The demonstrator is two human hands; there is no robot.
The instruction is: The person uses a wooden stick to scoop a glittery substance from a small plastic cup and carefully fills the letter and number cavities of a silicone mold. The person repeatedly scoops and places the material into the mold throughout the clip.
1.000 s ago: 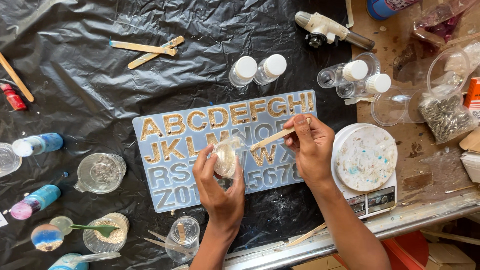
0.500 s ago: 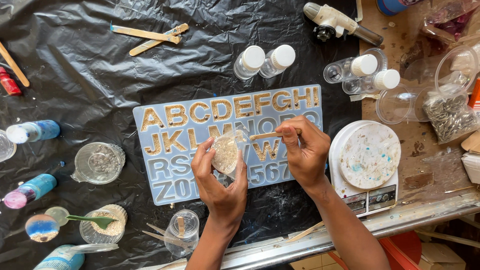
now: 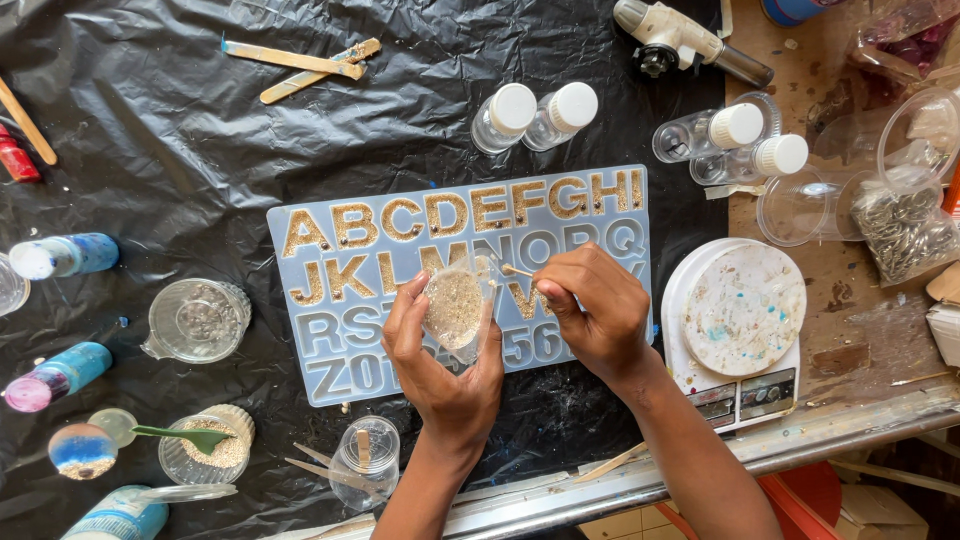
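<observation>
Left hand (image 3: 440,365) grips a small clear plastic cup of gold glitter (image 3: 455,308) over the pale blue silicone alphabet mould (image 3: 330,345) — right hand (image 3: 590,310), at three o'clock, pinches a thin wooden stick (image 3: 516,270) — tip at the cup's rim.

Glossy crinkled black plastic sheet (image 3: 150,180), smooth, seemingly silicone letter mould (image 3: 330,350), clear plastic cup (image 3: 455,310), wooden stick (image 3: 517,270).
</observation>
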